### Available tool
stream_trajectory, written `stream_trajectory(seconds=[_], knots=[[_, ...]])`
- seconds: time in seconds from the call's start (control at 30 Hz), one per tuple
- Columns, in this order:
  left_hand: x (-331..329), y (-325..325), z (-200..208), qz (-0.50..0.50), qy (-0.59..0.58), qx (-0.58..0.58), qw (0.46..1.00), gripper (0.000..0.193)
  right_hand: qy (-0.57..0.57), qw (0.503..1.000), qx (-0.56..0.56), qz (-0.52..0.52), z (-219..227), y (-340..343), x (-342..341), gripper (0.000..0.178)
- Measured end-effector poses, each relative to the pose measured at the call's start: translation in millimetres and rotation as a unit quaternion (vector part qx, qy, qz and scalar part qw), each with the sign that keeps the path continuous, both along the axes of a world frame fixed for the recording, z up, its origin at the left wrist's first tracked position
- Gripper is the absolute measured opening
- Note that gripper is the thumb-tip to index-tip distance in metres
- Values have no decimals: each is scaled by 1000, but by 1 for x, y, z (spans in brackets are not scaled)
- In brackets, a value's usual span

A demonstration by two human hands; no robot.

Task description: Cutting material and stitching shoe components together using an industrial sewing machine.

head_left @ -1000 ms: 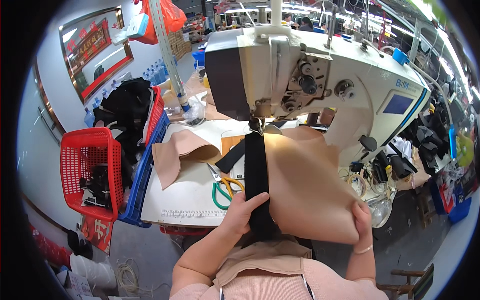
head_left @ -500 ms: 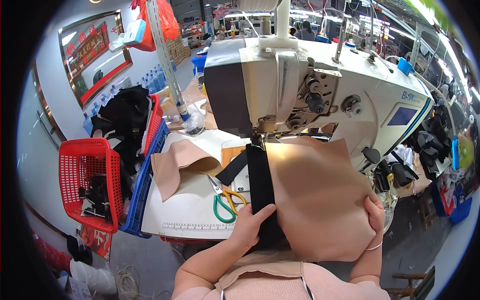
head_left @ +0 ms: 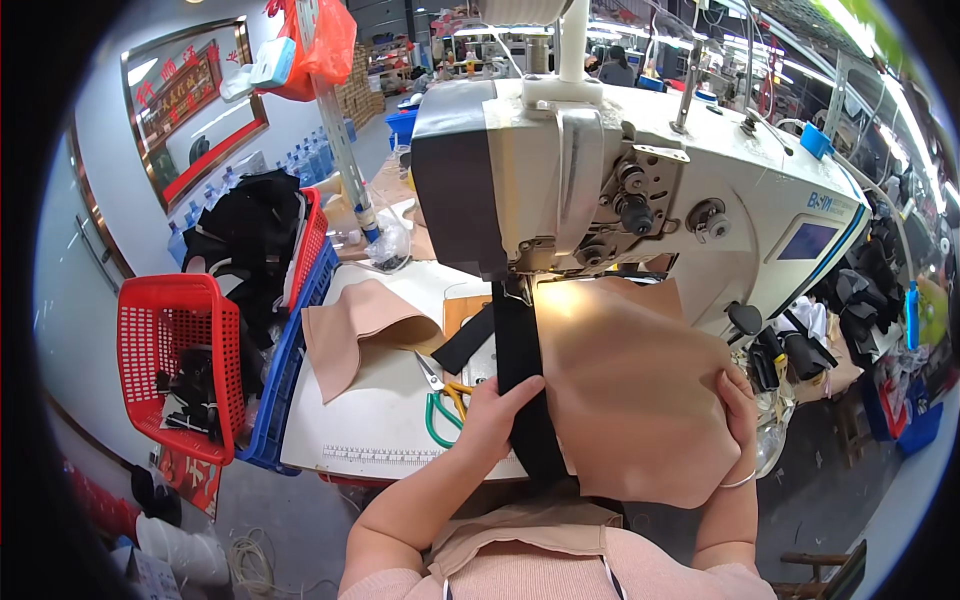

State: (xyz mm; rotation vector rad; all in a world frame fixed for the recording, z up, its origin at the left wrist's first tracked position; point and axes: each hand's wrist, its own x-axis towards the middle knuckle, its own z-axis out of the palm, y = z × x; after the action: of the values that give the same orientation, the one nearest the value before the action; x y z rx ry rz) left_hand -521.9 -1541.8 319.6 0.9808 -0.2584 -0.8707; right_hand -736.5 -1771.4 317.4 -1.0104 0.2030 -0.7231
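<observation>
A tan sheet (head_left: 640, 410), maybe leather or fabric, lies with its left edge along a black strip (head_left: 522, 350) under the presser foot (head_left: 522, 288) of a white sewing machine (head_left: 670, 170). My left hand (head_left: 490, 420) grips the black strip, thumb on top and fingers hidden beneath. The sheet's right edge is held in my right hand (head_left: 738, 405), its fingers curled over it. Scissors (head_left: 438, 405) with green and yellow handles rest just left of my left hand, the yellow handle partly covered by it. A short black piece (head_left: 465, 340) lies beside the strip.
A folded tan piece (head_left: 365, 330) lies on the white table (head_left: 375, 425), which has a ruler (head_left: 385, 455) along its front edge. At the left stand a red basket (head_left: 228, 370) and a blue crate (head_left: 268, 425) with black cloth. Dark scraps (head_left: 860, 300) are piled at the right.
Both hands have moved a little away from me toward the machine. The tan sheet and black strip have slid forward under the presser foot with them.
</observation>
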Motion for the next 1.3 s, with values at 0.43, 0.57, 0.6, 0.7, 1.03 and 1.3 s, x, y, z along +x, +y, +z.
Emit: stream_trajectory(seconds=[0.43, 0.57, 0.6, 0.7, 1.03, 1.3], knots=[[40, -26, 20, -4, -70, 30, 997, 25, -2, 998, 35, 48, 29, -3, 47, 37], [57, -31, 25, -27, -100, 66, 992, 26, 3, 998, 29, 54, 31, -8, 58, 37], [58, -31, 23, -21, -126, 98, 987, 26, 12, 998, 28, 61, 30, -10, 59, 37], [55, -28, 17, -21, -170, 130, 977, 25, 17, 997, 47, 56, 20, -16, 58, 42], [64, -15, 16, -197, 184, -121, 955, 23, 75, 992, -62, 82, -9, -32, 34, 64], [43, -18, 11, -27, -43, 40, 998, 22, 59, 995, -60, 61, 2, -30, 35, 65]])
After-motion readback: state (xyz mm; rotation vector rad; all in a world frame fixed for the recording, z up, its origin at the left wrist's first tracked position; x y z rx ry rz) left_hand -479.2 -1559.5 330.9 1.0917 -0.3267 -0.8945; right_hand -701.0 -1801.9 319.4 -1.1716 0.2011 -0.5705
